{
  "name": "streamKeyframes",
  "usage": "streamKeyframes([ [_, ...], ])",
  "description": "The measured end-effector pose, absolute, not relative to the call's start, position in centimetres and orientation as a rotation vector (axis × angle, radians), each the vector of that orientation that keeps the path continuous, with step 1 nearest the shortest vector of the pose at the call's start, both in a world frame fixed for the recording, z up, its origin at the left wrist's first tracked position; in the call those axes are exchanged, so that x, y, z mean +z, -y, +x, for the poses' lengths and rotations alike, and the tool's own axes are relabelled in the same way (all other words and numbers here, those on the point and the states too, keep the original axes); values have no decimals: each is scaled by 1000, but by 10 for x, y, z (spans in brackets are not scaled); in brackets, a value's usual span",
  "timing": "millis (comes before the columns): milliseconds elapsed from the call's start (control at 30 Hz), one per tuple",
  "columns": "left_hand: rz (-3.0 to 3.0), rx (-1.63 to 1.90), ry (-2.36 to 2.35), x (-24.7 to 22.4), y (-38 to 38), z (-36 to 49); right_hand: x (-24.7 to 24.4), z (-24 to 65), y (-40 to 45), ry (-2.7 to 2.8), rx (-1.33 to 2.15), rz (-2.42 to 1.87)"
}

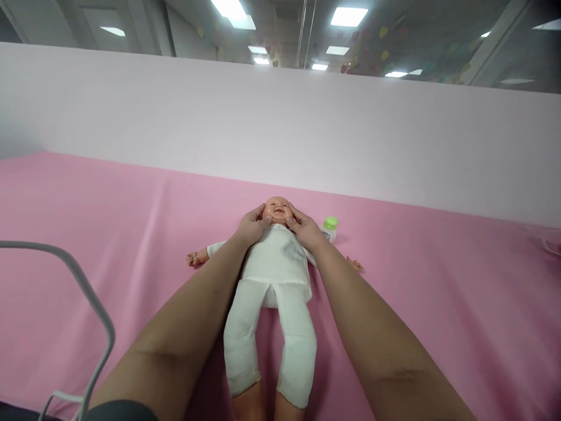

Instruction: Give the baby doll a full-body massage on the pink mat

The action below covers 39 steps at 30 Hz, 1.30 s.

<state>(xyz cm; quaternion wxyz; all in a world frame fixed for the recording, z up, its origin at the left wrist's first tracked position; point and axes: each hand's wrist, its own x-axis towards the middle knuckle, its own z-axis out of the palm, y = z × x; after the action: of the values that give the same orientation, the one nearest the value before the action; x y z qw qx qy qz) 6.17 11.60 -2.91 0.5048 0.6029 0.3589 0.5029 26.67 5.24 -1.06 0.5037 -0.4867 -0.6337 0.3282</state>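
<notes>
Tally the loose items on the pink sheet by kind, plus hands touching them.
Baby doll: 1, lying face up
Bottle with green cap: 1, beside the doll's head
Hands on the doll's cheeks: 2, left hand and right hand
Total: 2 items, 2 hands

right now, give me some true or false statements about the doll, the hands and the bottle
1. Both hands touch the doll's face. True: left hand and right hand rest on its cheeks.
2. The doll lies face down. False: it lies on its back, face up.
3. The bottle has a green cap. True.
4. The right hand holds the bottle. False: the bottle stands apart, beside that hand.
5. The sheet under the doll is blue. False: it is pink.
</notes>
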Motion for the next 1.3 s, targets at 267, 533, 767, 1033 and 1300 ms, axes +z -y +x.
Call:
streamKeyframes([
  [267,1210,1209,-861,-30,-119,69,-21,262,-61,1387,852,-1177],
  [533,1466,1244,-1230,1,-109,72,-12,260,-59,1531,423,-1385],
  [767,1602,1391,-1262,69,-67,86,45,267,-34,1516,161,-1649],
  [1033,991,897,-799,85,-26,133,43,335,2,1574,102,-1758],
  [1300,791,617,-1050,39,-36,204,39,355,7,1704,338,-1843],
])
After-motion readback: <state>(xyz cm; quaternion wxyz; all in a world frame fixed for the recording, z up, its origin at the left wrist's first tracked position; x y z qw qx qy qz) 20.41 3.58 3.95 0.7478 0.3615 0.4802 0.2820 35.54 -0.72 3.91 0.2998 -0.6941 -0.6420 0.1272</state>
